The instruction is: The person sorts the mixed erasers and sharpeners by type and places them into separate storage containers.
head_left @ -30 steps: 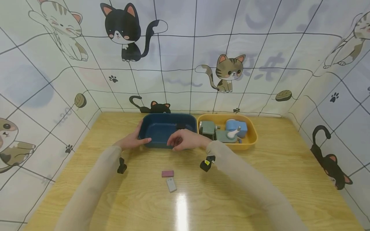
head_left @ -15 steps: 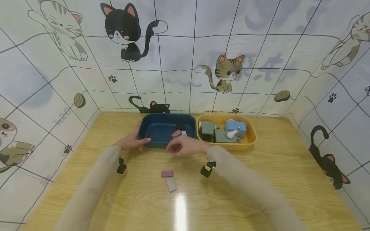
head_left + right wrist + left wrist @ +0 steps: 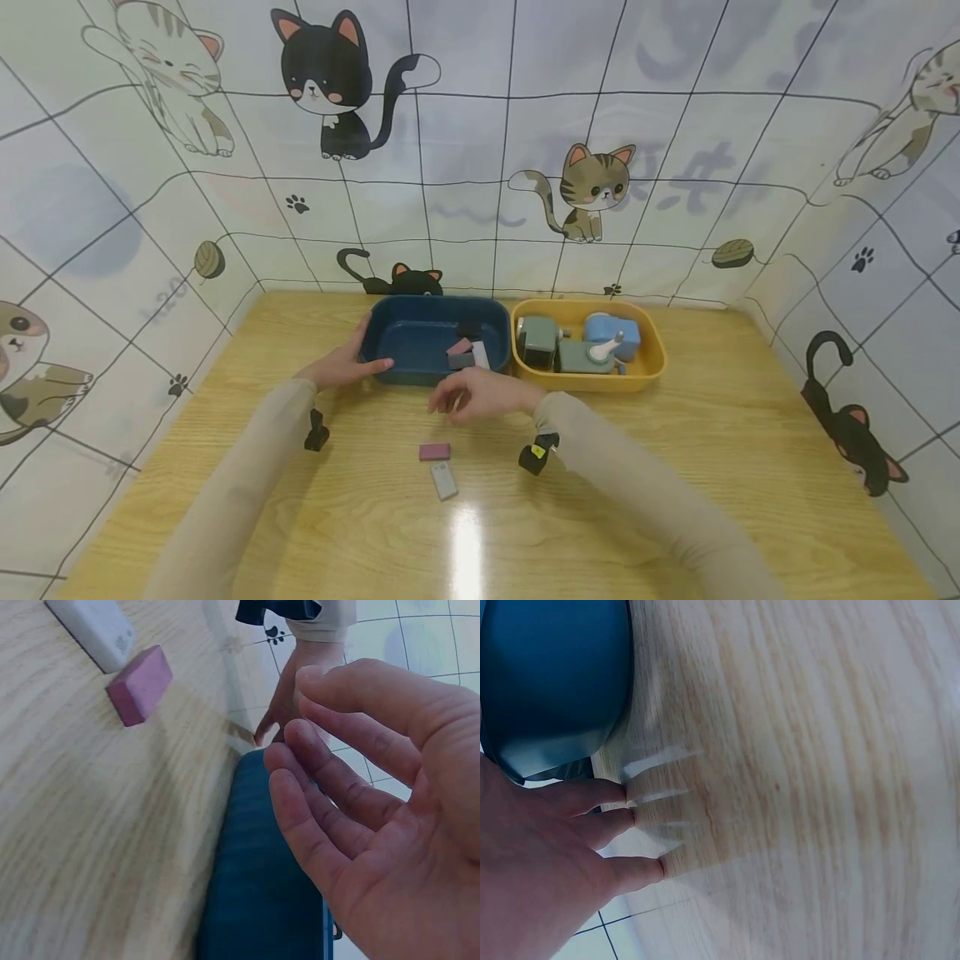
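Observation:
My left hand (image 3: 337,362) rests against the left end of a dark blue bin (image 3: 405,375), with its thumb by the front wall. In the left wrist view its fingers (image 3: 641,874) reach down straight beside the bin to the tabletop. My right hand (image 3: 480,396) hovers in front of the bin's right half, its fingers loosely bent and nothing between them in the right wrist view. Nearer the front, a pink block (image 3: 434,452) and a pale grey block with small marks (image 3: 444,481) lie on the table. Inside the bin's right side are pink (image 3: 460,346), grey (image 3: 461,361), white (image 3: 480,355) and black (image 3: 469,328) blocks.
A yellow bin (image 3: 637,382) stands right of the blue one, holding grey-green toy-like items (image 3: 538,337) and a light blue one (image 3: 615,327). Cat-printed cloth (image 3: 465,208) encloses the wooden table (image 3: 360,517) at the back and sides.
My right hand has drawn back from over the blue bin toward the front, uncovering the pink, grey and white blocks inside. The left hand has stayed put.

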